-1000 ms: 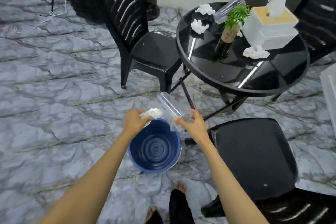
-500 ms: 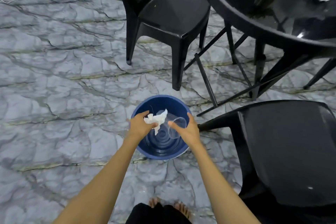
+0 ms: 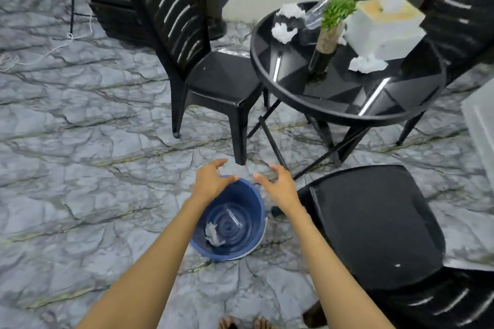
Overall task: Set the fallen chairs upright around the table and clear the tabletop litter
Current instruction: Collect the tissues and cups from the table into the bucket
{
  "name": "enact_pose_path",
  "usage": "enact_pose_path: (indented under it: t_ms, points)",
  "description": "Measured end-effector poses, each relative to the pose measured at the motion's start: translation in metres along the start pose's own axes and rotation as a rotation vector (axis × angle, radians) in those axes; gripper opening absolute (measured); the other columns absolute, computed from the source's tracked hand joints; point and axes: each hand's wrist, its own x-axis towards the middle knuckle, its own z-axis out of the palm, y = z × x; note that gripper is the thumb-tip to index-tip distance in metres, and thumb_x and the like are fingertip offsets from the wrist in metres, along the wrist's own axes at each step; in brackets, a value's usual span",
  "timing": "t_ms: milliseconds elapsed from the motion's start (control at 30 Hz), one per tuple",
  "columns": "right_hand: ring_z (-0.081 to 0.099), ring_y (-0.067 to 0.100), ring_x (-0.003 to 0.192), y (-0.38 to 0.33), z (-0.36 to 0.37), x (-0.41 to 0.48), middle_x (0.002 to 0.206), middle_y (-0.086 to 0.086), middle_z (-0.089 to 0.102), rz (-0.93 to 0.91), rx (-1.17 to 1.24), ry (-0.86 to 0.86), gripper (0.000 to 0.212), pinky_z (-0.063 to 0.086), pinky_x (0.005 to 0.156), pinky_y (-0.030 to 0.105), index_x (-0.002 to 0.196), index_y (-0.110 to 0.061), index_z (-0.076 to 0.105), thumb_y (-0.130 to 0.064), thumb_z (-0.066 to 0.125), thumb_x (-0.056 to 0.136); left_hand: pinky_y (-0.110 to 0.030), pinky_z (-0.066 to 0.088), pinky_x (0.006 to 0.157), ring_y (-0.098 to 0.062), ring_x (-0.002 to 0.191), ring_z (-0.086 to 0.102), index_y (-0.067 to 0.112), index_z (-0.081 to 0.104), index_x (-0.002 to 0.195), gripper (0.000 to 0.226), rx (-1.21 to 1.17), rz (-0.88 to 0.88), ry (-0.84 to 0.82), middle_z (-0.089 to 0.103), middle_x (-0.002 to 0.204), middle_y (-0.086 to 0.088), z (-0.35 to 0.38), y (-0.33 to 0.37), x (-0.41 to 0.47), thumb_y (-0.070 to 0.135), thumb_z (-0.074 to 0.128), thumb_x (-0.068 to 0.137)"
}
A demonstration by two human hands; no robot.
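We see a black chair (image 3: pixel 222 80) upright in the upper middle of the frame, its seat just beside the round tabletop (image 3: pixel 334 93). Lower centre, the left hand (image 3: pixel 211 183) hovers over the far rim of a blue bucket (image 3: pixel 254 203) on the marble floor (image 3: pixel 80 141), fingers loosely spread, empty. In the bucket lie a crumpled tissue (image 3: pixel 213 234) and a faint clear cup (image 3: pixel 230 218). The right hand (image 3: pixel 279 187) is just right of the rim, fingers apart, holding nothing. The hands are apart from each other. On the tabletop, upper right, there is litter: two tissue wads (image 3: pixel 284 32) at the left edge, a clear cup on its side (image 3: pixel 319 12), then a potted plant (image 3: pixel 331 32), a white tissue box (image 3: pixel 385 29) and one more wad (image 3: pixel 367 64) in front of it. A second chair (image 3: pixel 374 222) stands lower right and a third (image 3: pixel 465 2) is at the far right edge.
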Motion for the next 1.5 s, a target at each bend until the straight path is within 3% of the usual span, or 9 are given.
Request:
enact_pose_path:
  t_ms: [300, 667, 867, 967, 1067, 1200, 1367, 1433, 1500]
  points:
    - [0.042, 0.024, 0.128, -0.106, -0.13, -0.008, 0.14, 0.009, 0.043, -0.129, 0.059, 0.274, 0.058, 0.035, 0.096, 0.028, 0.132, -0.013, 0.045, -0.043, 0.063, 0.085, -0.032, 0.035, 0.106, -0.02, 0.129, 0.046, 0.015, 0.05, 0.133, 0.064, 0.001, 0.309, 0.006, 0.052, 0.138, -0.007, -0.035, 0.168, -0.005, 0.029, 0.074, 0.075]
    - [0.03, 0.022, 0.139, -0.114, -0.218, 0.085, 0.15, 0.006, 0.035, -0.071, 0.036, 0.506, 0.076, 0.032, 0.108, 0.038, 0.144, -0.014, 0.032, -0.044, 0.065, 0.082, -0.035, 0.032, 0.111, -0.022, 0.132, 0.044, 0.015, 0.048, 0.135, 0.067, -0.044, 0.29, -0.006, 0.05, 0.14, -0.008, -0.015, 0.257, 0.096, 0.028, 0.075, 0.075]
    - [0.04, 0.027, 0.131, -0.119, -0.247, 0.176, 0.139, 0.008, 0.048, -0.119, -0.139, 0.631, 0.07, 0.033, 0.11, 0.043, 0.134, -0.009, 0.045, -0.042, 0.071, 0.078, -0.035, 0.03, 0.112, -0.022, 0.133, 0.041, 0.016, 0.047, 0.136, 0.068, -0.04, 0.238, 0.053, 0.049, 0.141, -0.008, 0.0, 0.283, 0.188, 0.03, 0.075, 0.075]
    - [0.036, 0.03, 0.133, -0.112, -0.252, 0.211, 0.14, 0.011, 0.046, -0.089, -0.248, 0.662, 0.07, 0.03, 0.11, 0.044, 0.133, -0.006, 0.045, -0.043, 0.07, 0.078, -0.036, 0.03, 0.112, -0.023, 0.134, 0.04, 0.015, 0.046, 0.136, 0.068, -0.016, 0.237, 0.094, 0.049, 0.141, -0.009, 0.008, 0.287, 0.228, 0.03, 0.074, 0.075]
    - [0.031, 0.03, 0.136, -0.104, -0.249, 0.233, 0.144, 0.01, 0.04, -0.065, -0.215, 0.618, 0.07, 0.038, 0.106, 0.048, 0.136, -0.01, 0.042, -0.041, 0.069, 0.08, -0.034, 0.028, 0.111, -0.023, 0.134, 0.039, 0.013, 0.047, 0.135, 0.067, -0.002, 0.236, 0.137, 0.047, 0.141, -0.01, 0.018, 0.286, 0.261, 0.029, 0.074, 0.076]
    - [0.022, 0.018, 0.142, -0.097, -0.241, 0.249, 0.151, 0.003, 0.032, -0.07, -0.21, 0.546, 0.061, 0.035, 0.106, 0.035, 0.141, -0.015, 0.038, -0.03, 0.063, 0.088, -0.035, 0.021, 0.115, -0.025, 0.141, 0.028, 0.012, 0.043, 0.137, 0.068, 0.051, 0.271, 0.183, 0.033, 0.15, -0.012, 0.029, 0.287, 0.3, 0.027, 0.072, 0.078]
    - [0.03, 0.015, 0.137, -0.09, -0.236, 0.263, 0.15, 0.003, 0.032, -0.143, -0.195, 0.533, 0.053, 0.031, 0.102, 0.023, 0.138, -0.014, 0.044, -0.022, 0.061, 0.089, -0.045, 0.009, 0.119, -0.03, 0.146, 0.007, 0.013, 0.034, 0.143, 0.061, 0.23, 0.34, 0.209, 0.017, 0.156, -0.015, 0.035, 0.29, 0.34, 0.028, 0.059, 0.088]
    - [0.032, 0.014, 0.135, -0.089, -0.236, 0.266, 0.148, 0.001, 0.033, -0.135, -0.186, 0.546, 0.048, 0.034, 0.097, 0.022, 0.134, -0.013, 0.049, -0.022, 0.062, 0.088, -0.048, 0.01, 0.118, -0.032, 0.146, 0.008, 0.013, 0.032, 0.144, 0.059, 0.301, 0.326, 0.155, 0.019, 0.155, -0.016, 0.038, 0.287, 0.351, 0.029, 0.053, 0.091]
    - [0.033, 0.011, 0.133, -0.088, -0.236, 0.268, 0.143, -0.002, 0.04, -0.136, -0.186, 0.553, 0.045, 0.036, 0.09, 0.021, 0.13, -0.014, 0.053, -0.024, 0.064, 0.087, -0.047, 0.022, 0.116, -0.033, 0.142, 0.022, 0.011, 0.042, 0.139, 0.052, 0.334, 0.335, 0.117, 0.032, 0.15, -0.017, 0.041, 0.284, 0.353, 0.027, 0.054, 0.091]
